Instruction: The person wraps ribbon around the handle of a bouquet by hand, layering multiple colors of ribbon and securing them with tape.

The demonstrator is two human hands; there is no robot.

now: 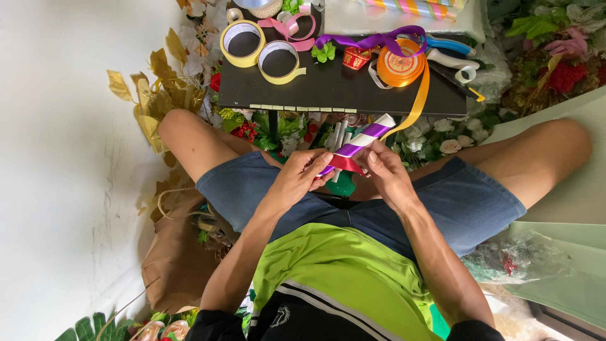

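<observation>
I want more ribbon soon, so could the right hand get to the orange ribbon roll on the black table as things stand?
Probably yes, once it lets go. The right hand is busy pinching the striped stick together with the left hand. The orange ribbon roll lies just ahead on the black table, with nothing blocking the path.

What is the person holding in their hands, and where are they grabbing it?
Both hands hold a white stick wrapped in purple ribbon. The left hand and right hand pinch its lower end, where a red ribbon piece sits.
</observation>
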